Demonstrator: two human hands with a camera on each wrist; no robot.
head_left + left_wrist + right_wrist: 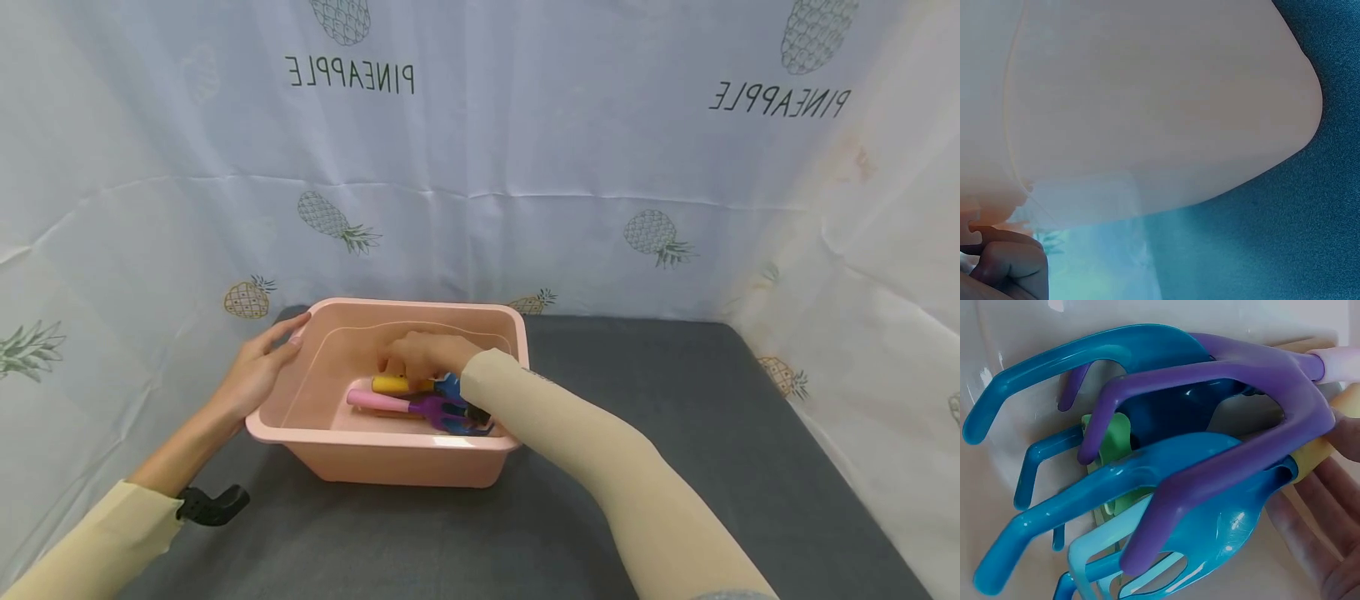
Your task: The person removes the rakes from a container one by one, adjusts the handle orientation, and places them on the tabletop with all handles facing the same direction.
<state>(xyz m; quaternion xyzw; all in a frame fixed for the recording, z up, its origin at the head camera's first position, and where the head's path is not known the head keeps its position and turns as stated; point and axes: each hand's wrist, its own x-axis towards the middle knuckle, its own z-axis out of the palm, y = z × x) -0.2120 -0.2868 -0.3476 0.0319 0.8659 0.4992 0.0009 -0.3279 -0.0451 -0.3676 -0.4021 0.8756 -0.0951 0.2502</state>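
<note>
A pink plastic basin (405, 458) holds several toy garden tools. My left hand (258, 375) grips the basin's left rim; in the left wrist view its curled fingers (1013, 262) show beside the pale wall. Inside the basin, my right hand (427, 354) reaches down over a blue hand rake with a yellow handle (388, 384). The right wrist view shows thumb and fingers on either side of that handle (1313, 456). Nearer me lies a purple hand rake (1260, 431) with a pink handle (375, 401), its bent tines crossing the blue ones.
Under the purple rake lie another blue tool (1085, 359), a light-blue pronged piece (1104, 534) and a green piece (1116, 440). The basin stands on a dark grey table (645, 400). A pineapple-print curtain (480, 150) encloses the back and sides.
</note>
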